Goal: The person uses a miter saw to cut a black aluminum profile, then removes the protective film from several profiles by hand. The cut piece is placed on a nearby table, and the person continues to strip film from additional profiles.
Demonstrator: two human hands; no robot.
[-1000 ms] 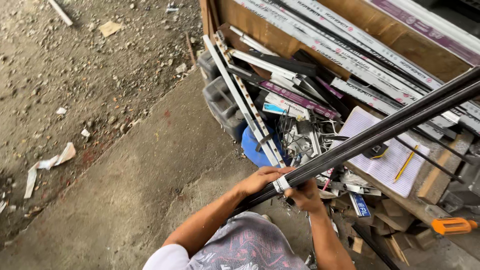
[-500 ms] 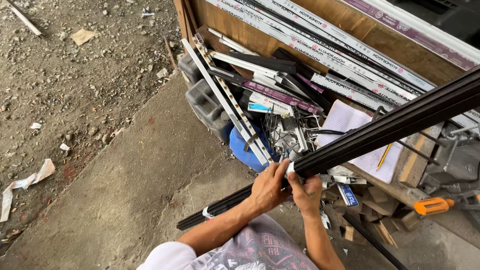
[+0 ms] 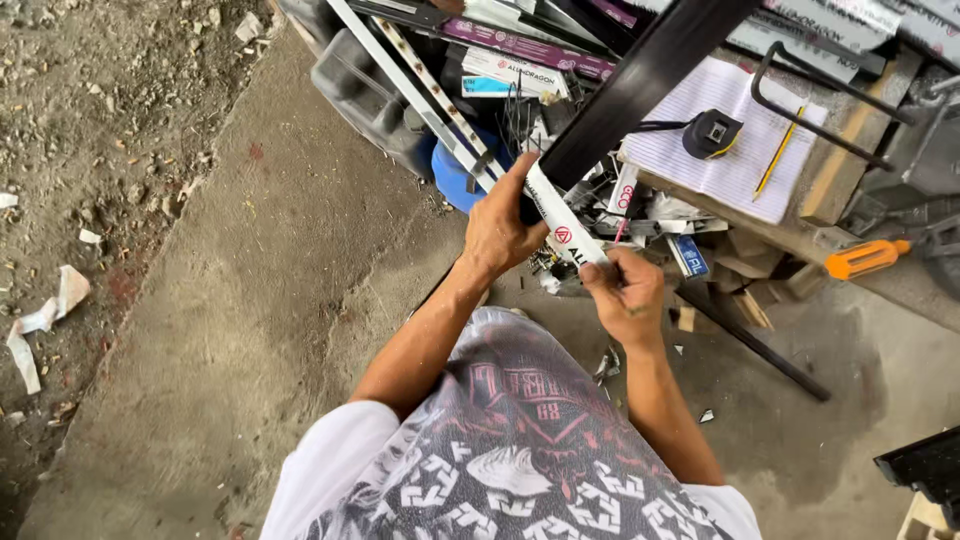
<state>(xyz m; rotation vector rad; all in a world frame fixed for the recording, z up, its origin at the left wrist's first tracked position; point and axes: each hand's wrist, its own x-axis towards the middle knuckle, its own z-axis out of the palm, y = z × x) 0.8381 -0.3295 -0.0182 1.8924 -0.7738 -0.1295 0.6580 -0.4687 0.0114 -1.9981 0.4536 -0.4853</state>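
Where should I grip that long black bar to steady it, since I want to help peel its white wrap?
Probably grip the bare black bar above the white wrap, coming from its open left side. The left hand and right hand crowd the lower end, and clutter lies on its right.
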